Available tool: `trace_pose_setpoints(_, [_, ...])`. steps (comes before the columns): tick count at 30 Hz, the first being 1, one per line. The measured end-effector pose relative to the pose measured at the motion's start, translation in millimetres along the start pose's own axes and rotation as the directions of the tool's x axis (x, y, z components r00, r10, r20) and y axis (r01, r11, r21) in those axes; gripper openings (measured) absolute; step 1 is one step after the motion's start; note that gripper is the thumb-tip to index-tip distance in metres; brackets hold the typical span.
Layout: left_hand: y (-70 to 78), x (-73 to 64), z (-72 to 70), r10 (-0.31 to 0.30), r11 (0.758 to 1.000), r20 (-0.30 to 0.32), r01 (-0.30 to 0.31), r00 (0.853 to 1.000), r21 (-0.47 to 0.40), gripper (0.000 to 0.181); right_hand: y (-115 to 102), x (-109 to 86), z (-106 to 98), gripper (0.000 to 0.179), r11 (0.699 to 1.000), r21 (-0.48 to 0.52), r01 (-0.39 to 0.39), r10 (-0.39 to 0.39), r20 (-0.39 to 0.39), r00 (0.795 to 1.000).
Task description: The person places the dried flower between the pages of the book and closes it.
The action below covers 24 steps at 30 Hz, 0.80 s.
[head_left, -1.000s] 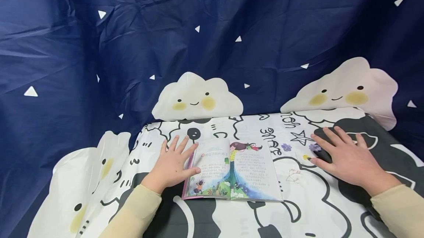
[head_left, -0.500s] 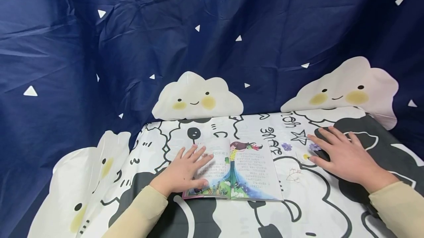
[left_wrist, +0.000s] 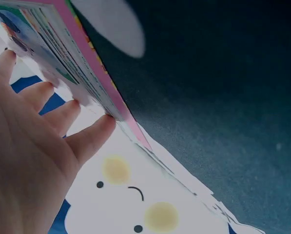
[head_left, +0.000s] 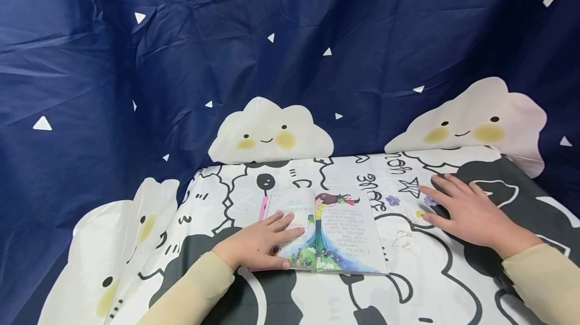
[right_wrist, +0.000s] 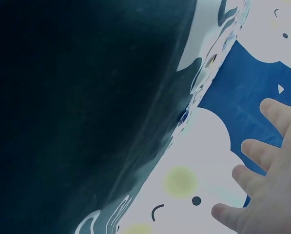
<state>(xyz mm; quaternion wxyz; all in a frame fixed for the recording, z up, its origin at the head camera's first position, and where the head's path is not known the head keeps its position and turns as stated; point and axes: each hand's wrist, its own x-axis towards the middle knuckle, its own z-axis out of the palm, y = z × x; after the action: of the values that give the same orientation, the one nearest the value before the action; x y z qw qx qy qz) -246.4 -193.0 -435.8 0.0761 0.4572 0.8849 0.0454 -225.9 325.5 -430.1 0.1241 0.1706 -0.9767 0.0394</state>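
Note:
An open picture book (head_left: 349,237) lies on the patterned cloth, its pages showing printed text, a girl figure and a blue-green painted scene. Over the left page is my left hand (head_left: 260,242), fingers spread and slightly bent, covering part of that page. In the left wrist view the fingertips of the left hand (left_wrist: 33,141) come close to the page side of the book (left_wrist: 69,41); whether they press on it I cannot tell. Well right of the book, my right hand (head_left: 471,217) is spread over the cloth and holds nothing. The right wrist view shows several extended fingers of the right hand (right_wrist: 277,180).
The black-and-white cartoon cloth (head_left: 421,285) covers the surface beneath. Purple flower shapes (head_left: 392,200) and a yellow one (head_left: 419,214) are near the right hand. Behind hangs a dark blue curtain (head_left: 290,28) with white triangles, and cloud-face shapes (head_left: 272,134) line the back edge.
My left hand has moved right and toward the near edge, from the book's left edge onto the left page. The right hand has shifted slightly left. The book stays put.

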Motion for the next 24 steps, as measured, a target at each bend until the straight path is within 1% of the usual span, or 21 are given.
trace_pose_setpoints(2, [0.8, 0.5, 0.4, 0.002, 1.000, 0.008, -0.002, 1.000, 0.005, 0.081, -0.1, 1.6, 0.3, 0.074, 1.000, 0.005, 0.009, -0.009, -0.003, 1.000])
trace_pose_setpoints(6, [2.0, 1.4, 1.8, 0.003, 0.999, 0.017, -0.004, 1.000, 0.041, 0.082, -1.0, 5.1, 0.8, 0.073, 1.000, 0.017, 0.019, -0.019, 0.000, 1.000])
trace_pose_setpoints(10, [2.5, 2.3, 3.1, 0.002, 0.997, 0.020, -0.004, 1.000, 0.082, 0.082, -3.5, 10.6, -0.9, 0.074, 0.999, 0.041, 0.016, -0.017, 0.031, 0.999])
trace_pose_setpoints(13, [1.5, 4.4, 3.9, 0.018, 0.995, 0.010, -0.019, 1.000, 0.097, 0.083, -0.6, 15.1, -1.4, 0.072, 0.997, 0.078, 0.027, -0.031, 0.042, 0.999])
trace_pose_setpoints(19, [0.9, 3.6, 5.6, 0.028, 0.997, 0.009, -0.028, 1.000, 0.076, 0.082, 8.2, 29.1, 3.3, 0.064, 0.987, 0.140, 0.084, -0.087, 0.012, 0.996])
trace_pose_setpoints(24, [0.2, 2.0, 2.8, 0.028, 0.998, 0.010, -0.028, 1.000, 0.055, 0.082, 10.0, 44.4, 2.0, 0.052, 0.974, 0.203, 0.098, -0.110, 0.048, 0.993])
